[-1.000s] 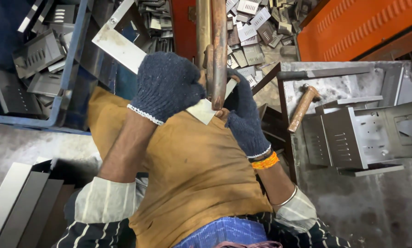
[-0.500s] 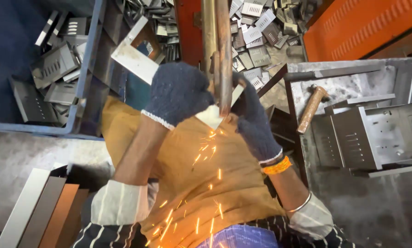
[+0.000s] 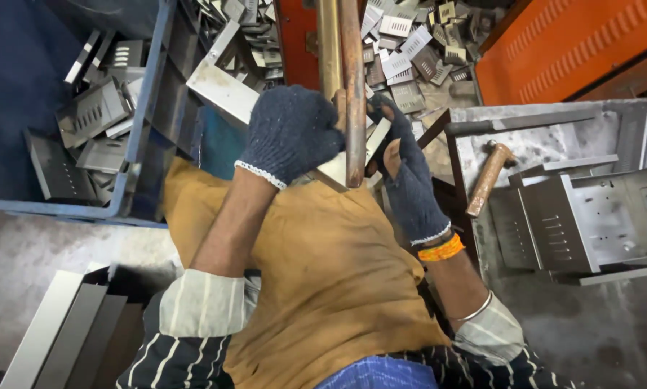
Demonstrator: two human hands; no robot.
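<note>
A: Item one, held piece?
B: Flat sheet-metal piece (image 3: 352, 155), pale grey, set between the two gloved hands, against the two upright rods (image 3: 341, 79), one brass-coloured, one rusty. Much of it is hidden by the gloves.

A: Left hand?
B: Left hand (image 3: 291, 133), dark knit glove, fingers curled closed over the near-left part of the piece, just beside the rods.

A: Right hand?
B: Right hand (image 3: 402, 169), same kind of glove, holed at the thumb, fingers closed on the piece's right edge. Orange band (image 3: 442, 248) at the wrist, thin metal bangle further up.

A: Piece relative to the grip?
B: It pokes out between the hands, its lower corner below the left glove, its upper edge above the right thumb.

A: Surroundings?
B: Blue bin (image 3: 139, 108) of slotted grey parts to the left; loose slotted parts (image 3: 402, 65) heaped beyond the rods; wooden-handled hammer (image 3: 489, 176) on the steel bench (image 3: 539, 140) to the right; brown apron (image 3: 323, 288) below.
</note>
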